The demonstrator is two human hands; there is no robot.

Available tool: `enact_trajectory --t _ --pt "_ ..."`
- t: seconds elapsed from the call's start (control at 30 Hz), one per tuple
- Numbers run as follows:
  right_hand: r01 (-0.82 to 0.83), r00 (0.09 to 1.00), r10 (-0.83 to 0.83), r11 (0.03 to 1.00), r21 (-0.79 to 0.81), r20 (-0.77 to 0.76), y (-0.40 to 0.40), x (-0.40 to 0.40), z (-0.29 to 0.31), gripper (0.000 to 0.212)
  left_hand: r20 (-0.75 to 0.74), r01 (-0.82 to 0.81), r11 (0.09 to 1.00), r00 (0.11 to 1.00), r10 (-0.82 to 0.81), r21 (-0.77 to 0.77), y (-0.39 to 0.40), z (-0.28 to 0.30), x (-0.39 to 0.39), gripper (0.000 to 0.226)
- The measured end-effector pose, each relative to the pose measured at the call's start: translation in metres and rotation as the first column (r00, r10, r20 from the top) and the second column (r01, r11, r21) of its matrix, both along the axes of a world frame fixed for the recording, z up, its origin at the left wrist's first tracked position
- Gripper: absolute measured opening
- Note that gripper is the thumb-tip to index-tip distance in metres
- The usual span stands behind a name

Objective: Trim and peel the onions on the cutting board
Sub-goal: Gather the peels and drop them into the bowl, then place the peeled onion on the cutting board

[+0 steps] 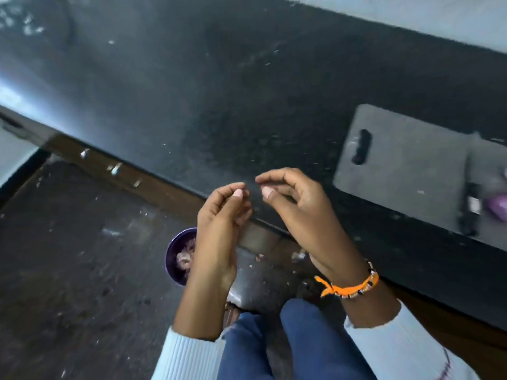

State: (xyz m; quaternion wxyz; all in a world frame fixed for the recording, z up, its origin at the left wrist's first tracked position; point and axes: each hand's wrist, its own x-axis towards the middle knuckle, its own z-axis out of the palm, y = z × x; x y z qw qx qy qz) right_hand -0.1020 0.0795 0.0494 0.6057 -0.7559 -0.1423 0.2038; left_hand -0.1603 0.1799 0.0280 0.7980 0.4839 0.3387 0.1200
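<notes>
Judging progress: the job looks partly done, with the hands away from the work and over a bin.
Left hand (219, 215): raised beside the surface edge, fingers loosely curled, thumb near the fingertips; nothing plainly held, though a tiny scrap of skin could be there and I cannot tell.
Right hand (296, 204): level with the left and just beside it, fingers arched and relaxed, thumb under them; nothing visible in it. An orange band (348, 286) sits on the wrist.
Bin (175, 259): purple, on the floor below the left hand, partly hidden by it; pale and reddish scraps lie inside, probably peelings.
Board (406, 165): grey, on the dark surface (219, 105), well apart from both hands at the right.
Knife (470, 209): dark handle lying on the board near its right end.
Onion (498, 207): a purple piece at the frame's edge, just beside the knife; blurred, so whether it is peeled I cannot tell.
Done: some skin seems discarded.
Left: returning to the board; how many onions remain is out of view.
</notes>
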Motion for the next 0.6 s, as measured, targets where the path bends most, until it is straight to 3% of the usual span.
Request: enact_trajectory --t 0.23,0.43,0.6 --pt "0.244 0.968 -0.244 0.97 0.0 0.06 -0.123 0.029 0.018 0.017 0.031 0.323 0.942 0.945 -0.327 0.088 -0.101 0.022 0.061 0.018" --pt "0.361 0.928 -0.359 0.932 -0.009 0.096 -0.205 0.049 0.007 0.016 0.025 0.501 0.851 0.86 -0.51 0.156 -0.183 0.01 0.093 0.015" --pt "0.523 0.83 -0.478 0.847 -0.101 0.286 -0.251 0.065 -0.007 0.018 -0.049 0.587 0.773 0.802 -0.595 0.24 -0.228 0.005 0.11 0.016"
